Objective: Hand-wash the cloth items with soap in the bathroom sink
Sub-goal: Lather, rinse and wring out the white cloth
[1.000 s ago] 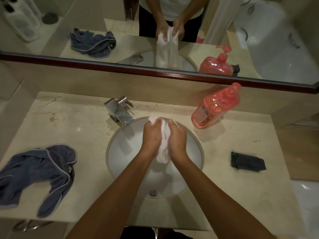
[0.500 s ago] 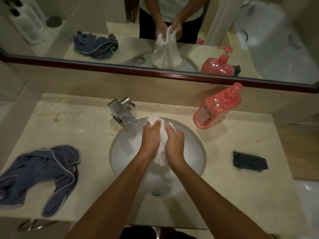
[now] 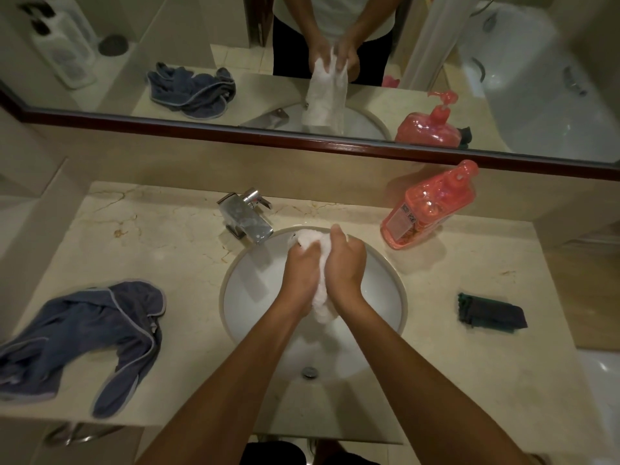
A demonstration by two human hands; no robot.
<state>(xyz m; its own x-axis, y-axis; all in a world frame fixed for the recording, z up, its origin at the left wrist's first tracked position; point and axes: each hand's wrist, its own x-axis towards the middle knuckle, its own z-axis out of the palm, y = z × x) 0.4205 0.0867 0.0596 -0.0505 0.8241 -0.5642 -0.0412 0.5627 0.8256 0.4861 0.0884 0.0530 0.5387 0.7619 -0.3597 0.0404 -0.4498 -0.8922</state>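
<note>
A white cloth (image 3: 321, 298) is bunched between my two hands above the round white sink (image 3: 248, 297). My left hand (image 3: 300, 275) grips its left side and my right hand (image 3: 345, 266) grips its right side, palms facing each other. The cloth's top pokes out near the tap and its bottom hangs below my wrists. A pink soap pump bottle (image 3: 426, 209) stands at the back right of the counter. A blue-grey cloth (image 3: 90, 337) lies crumpled on the left, a dark green folded cloth (image 3: 489, 313) on the right.
A chrome tap (image 3: 246, 218) stands behind the sink at its left. The beige marble counter (image 3: 161, 250) runs to a wall mirror (image 3: 335, 95) that reflects the scene. A towel ring (image 3: 77, 434) hangs below the counter's front left. A white bathtub edge (image 3: 604, 380) shows at the right.
My hands have shifted on the white cloth, the right hand sliding forward past the left. The cloth stays bunched between them over the sink.
</note>
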